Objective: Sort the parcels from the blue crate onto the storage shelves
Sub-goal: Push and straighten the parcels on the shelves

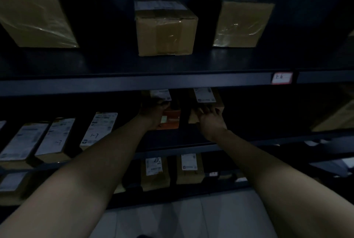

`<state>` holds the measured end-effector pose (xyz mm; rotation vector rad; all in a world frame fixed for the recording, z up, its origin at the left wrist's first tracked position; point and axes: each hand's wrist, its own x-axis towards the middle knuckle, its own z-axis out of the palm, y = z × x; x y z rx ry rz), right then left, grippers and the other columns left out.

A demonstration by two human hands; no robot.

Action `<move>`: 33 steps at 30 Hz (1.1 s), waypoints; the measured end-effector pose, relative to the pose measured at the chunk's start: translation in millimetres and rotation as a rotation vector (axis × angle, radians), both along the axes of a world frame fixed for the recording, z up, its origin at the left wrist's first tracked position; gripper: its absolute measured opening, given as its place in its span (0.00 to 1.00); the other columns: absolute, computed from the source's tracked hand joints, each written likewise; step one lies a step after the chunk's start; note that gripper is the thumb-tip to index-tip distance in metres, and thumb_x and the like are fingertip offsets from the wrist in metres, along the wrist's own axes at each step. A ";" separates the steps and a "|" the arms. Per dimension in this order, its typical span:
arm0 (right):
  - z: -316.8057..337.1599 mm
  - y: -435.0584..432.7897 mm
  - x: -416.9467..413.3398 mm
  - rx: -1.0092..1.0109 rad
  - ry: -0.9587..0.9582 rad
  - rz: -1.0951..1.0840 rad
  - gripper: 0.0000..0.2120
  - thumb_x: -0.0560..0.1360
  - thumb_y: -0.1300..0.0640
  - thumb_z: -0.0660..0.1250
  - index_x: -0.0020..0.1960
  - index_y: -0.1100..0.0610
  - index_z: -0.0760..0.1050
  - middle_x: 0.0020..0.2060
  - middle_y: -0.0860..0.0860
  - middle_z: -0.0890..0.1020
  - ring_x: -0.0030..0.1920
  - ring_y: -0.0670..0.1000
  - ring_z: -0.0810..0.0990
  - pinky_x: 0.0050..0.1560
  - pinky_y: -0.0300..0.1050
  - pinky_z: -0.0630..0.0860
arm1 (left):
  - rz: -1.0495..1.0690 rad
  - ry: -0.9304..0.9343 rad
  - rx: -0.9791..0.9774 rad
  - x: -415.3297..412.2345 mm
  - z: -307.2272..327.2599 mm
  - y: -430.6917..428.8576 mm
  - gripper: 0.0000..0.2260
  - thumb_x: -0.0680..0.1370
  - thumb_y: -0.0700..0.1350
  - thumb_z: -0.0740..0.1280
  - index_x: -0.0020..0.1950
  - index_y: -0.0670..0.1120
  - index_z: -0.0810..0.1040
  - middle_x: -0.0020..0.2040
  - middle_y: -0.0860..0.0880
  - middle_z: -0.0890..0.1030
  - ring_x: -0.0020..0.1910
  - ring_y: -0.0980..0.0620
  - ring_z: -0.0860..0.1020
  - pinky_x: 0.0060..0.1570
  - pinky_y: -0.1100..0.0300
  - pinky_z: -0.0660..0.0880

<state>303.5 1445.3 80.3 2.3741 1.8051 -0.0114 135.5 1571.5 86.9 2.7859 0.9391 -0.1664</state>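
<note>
— Parcels in hand: which ones, and where are they?

— Two, both on the middle shelf (191, 149), tucked under the front rail of the upper shelf (153, 82). One is an orange parcel (169, 118), the other a cardboard parcel (220, 106). They stand side by side with a dark gap between them. The blue crate is out of view.

— And the hands?

— They are apart, one on each. The left hand (153, 111) curls over the top near corner of the orange parcel and grips it. The right hand (209, 121) is at the near face of the cardboard parcel, thumb on the front and fingers over the top. It looks like a grip, though the light is poor.

— What could go wrong from here?

— I see three risks. Both parcels sit close beneath that rail, so lifting either one up rather than sliding it could knock it against the metal. Each is held by one hand near the top only, so a push could tip it backward, or a pull could tip it off the shelf front. And it is dim. The white labels are hard to read, so a parcel could end up in the wrong bay, such as the one with the red-edged shelf tag (282, 78).

— Anything near enough to bump?

— The labelled boxes (99, 128) to the left are well apart from both hands.
</note>
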 end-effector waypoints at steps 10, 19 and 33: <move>23.5 -6.8 -58.2 0.081 0.053 0.124 0.27 0.79 0.53 0.60 0.77 0.54 0.58 0.71 0.57 0.67 0.70 0.60 0.62 0.68 0.54 0.61 | 0.185 -0.173 0.201 -53.1 7.3 -39.4 0.24 0.79 0.47 0.63 0.75 0.46 0.63 0.74 0.43 0.63 0.71 0.43 0.63 0.69 0.52 0.56; 23.2 18.5 -168.2 -0.013 0.185 0.469 0.29 0.80 0.50 0.59 0.78 0.53 0.54 0.76 0.55 0.59 0.74 0.59 0.56 0.70 0.55 0.58 | 0.578 -0.001 0.247 -198.3 -6.7 -78.1 0.24 0.78 0.40 0.61 0.74 0.45 0.62 0.73 0.43 0.63 0.72 0.43 0.61 0.73 0.49 0.52; -7.6 67.1 -276.8 -0.074 0.150 0.358 0.26 0.80 0.57 0.58 0.75 0.48 0.57 0.75 0.55 0.56 0.70 0.65 0.59 0.67 0.57 0.59 | 0.473 0.081 0.201 -333.6 -49.5 -19.2 0.24 0.79 0.42 0.62 0.75 0.48 0.60 0.76 0.45 0.60 0.74 0.43 0.59 0.73 0.47 0.53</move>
